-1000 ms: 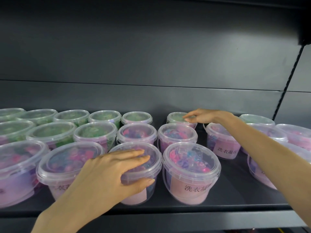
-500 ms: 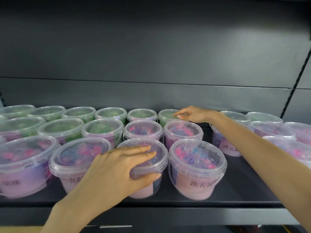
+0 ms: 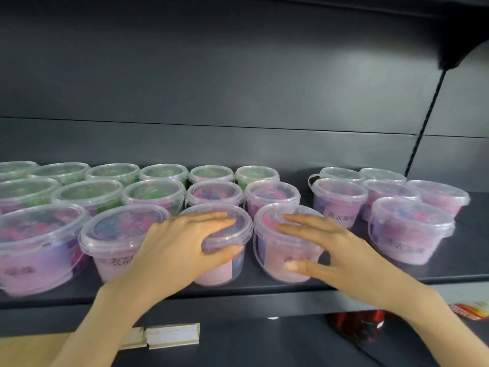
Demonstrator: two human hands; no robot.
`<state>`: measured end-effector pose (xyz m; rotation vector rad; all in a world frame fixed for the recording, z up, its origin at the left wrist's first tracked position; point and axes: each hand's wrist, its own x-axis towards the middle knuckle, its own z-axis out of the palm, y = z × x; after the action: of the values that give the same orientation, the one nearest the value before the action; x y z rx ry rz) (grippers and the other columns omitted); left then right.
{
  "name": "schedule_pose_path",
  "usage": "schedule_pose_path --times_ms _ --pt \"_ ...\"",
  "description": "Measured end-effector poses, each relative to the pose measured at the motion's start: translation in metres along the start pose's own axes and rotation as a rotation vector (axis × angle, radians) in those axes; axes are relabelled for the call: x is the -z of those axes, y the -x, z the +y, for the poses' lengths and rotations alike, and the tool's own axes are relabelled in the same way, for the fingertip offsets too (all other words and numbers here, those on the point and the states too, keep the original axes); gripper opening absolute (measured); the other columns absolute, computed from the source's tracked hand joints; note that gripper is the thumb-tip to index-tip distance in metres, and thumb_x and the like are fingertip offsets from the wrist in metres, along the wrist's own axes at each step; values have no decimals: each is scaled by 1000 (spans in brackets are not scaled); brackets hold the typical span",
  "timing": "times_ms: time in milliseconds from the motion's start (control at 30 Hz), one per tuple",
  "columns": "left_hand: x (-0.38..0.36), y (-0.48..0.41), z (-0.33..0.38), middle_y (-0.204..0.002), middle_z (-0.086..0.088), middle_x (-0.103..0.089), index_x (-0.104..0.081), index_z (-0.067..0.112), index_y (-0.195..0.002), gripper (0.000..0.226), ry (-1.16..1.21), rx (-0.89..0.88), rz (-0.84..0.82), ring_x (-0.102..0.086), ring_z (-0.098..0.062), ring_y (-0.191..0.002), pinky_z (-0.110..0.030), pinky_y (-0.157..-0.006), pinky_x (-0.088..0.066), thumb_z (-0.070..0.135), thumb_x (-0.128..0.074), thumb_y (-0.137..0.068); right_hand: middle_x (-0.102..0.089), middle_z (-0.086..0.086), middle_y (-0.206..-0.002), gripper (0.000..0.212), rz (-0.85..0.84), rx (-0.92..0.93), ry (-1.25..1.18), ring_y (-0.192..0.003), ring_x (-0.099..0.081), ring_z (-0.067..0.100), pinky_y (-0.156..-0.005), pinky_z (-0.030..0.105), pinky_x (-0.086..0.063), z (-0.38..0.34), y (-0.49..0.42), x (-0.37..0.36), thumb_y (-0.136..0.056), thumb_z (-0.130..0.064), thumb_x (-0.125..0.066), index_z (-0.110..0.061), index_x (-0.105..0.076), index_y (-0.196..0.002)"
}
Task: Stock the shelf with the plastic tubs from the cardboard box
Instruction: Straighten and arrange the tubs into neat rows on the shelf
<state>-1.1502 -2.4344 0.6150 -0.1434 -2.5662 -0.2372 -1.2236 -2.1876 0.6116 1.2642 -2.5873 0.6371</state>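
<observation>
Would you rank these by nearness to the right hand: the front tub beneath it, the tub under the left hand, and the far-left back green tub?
1. Front tub, directly beneath the right hand.
2. Neighbouring tub, just left, held by the left hand.
3. Green tub, back row, far left.

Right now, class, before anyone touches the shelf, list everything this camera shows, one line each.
Green tubs: nine showing, green contents, back rows left.
Pink tubs: ten, pink-purple contents, front and right.
Faint tubs: two, contents unclear, back right.
Shelf: one, dark grey, under the tubs.
Cardboard: one piece, tan, bottom left.
Red packets: some, red, below shelf right.
Left grip: one, bare hand, gripping centre front tub by lid and wall.
Right grip: one, bare hand, fingers spread on next front tub.
</observation>
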Motion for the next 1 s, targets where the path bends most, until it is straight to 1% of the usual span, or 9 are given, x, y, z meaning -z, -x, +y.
schedule_pose_path --times_ms 67,167,400,467,567,700,833,933,1000 --pt "0 -1 0 -128 39 -45 -50 53 -123 76 -7 3 -30 -47 7 -118 -16 -67 -32 81 -17 -61 -27 -39 -139 55 65 1 64 -132 -19 -13 -108 22 -28 0 4 -7 -76 -72 -35 -62 -26 -129" --pt "0 -2 1 -131 38 -43 -49 53 -124 81 -11 1 -33 -46 6 -120 -18 -69 -31 81 -13 -58 -33 -34 -138 50 131 3 63 -131 -25 -7 -104 29 -38 1 1 -14 -81 -66 -34 -59 -28 -130" --pt "1 -2 1 -133 37 -41 -46 55 -125 83 -32 15 -69 -46 3 -120 -23 -72 -33 82 -10 -55 -32 -30 -141 49 113 36 45 -133 -24 -3 -109 28 -30 4 -1 -16 -84 -58 -46 -52 -35 -132" --pt "3 -2 3 -139 34 -36 -39 53 -131 86 -30 9 -94 -40 1 -126 -24 -78 -37 83 -10 -55 -24 -30 -144 53 66 30 -48 -136 -16 -5 -112 22 -20 4 1 -11 -84 -56 -53 -50 -36 -133" --pt "5 -6 11 -147 29 -24 -31 46 -139 92 -33 -25 -95 -28 -2 -136 -27 -102 -32 85 -9 -59 -22 -30 -145 51 133 -53 -189 -133 -15 -14 -106 5 -14 4 7 7 -80 -56 -51 -49 -40 -129" --pt "1 -19 42 -139 24 -43 -47 40 -132 75 57 -145 -46 -43 -6 -126 -27 -97 -36 76 -20 -72 -47 -20 -130 34 392 -96 -45 -118 -38 -15 -92 -4 -23 35 14 36 -88 -50 -50 -33 -61 -115" --pt "-13 -37 72 -126 20 -56 -56 34 -121 54 163 -233 -149 -52 -6 -112 -24 -86 -42 68 -37 -84 -57 -2 -125 22 381 -257 92 -117 -51 14 -90 9 -28 82 16 57 -92 -19 -53 -16 -66 -110" --pt "-19 -49 82 -119 20 -56 -54 37 -118 42 145 -192 -278 -53 -8 -104 -25 -79 -43 61 -42 -87 -50 -1 -135 32 200 -345 211 -123 -46 19 -99 23 -31 106 7 62 -92 -22 -54 -20 -57 -124" --pt "-22 -52 82 -104 19 -59 -56 42 -105 32 172 -162 -318 -54 -9 -92 -27 -74 -45 63 -42 -85 -39 -1 -144 43 59 -390 279 -125 -45 23 -105 34 -33 116 -4 59 -92 -31 -54 -26 -46 -134"
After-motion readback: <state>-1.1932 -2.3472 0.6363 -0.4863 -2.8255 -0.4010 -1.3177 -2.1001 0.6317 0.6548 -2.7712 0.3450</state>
